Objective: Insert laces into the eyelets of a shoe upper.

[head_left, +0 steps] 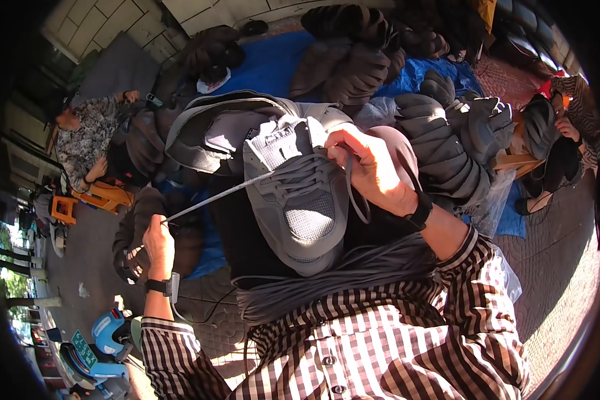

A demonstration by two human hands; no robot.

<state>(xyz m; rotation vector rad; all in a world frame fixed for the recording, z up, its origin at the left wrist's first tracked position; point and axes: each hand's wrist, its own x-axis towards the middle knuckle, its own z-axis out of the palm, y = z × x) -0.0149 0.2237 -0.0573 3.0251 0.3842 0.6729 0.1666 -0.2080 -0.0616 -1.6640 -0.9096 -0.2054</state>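
A grey sneaker (289, 193) with a mesh toe sits over my lap, its toe pointing toward me and its laces crossing the front. My left hand (158, 248) is closed on one end of the grey shoelace (220, 196), which runs taut from the fist to the eyelets. At the upper right of the sneaker my right hand (372, 167) pinches by the top eyelets, and a loop of lace hangs below its fingers. Just what lies between those fingertips is partly hidden. Behind the sneaker lies another grey shoe piece (192, 137), its opening showing.
A bundle of loose grey laces (340, 277) lies across my lap. Stacks of dark shoe pieces (440, 147) stand ahead on blue sheeting (270, 63). One person (87, 143) sits at the left by an orange stool (63, 209); another (570, 133) sits at the right.
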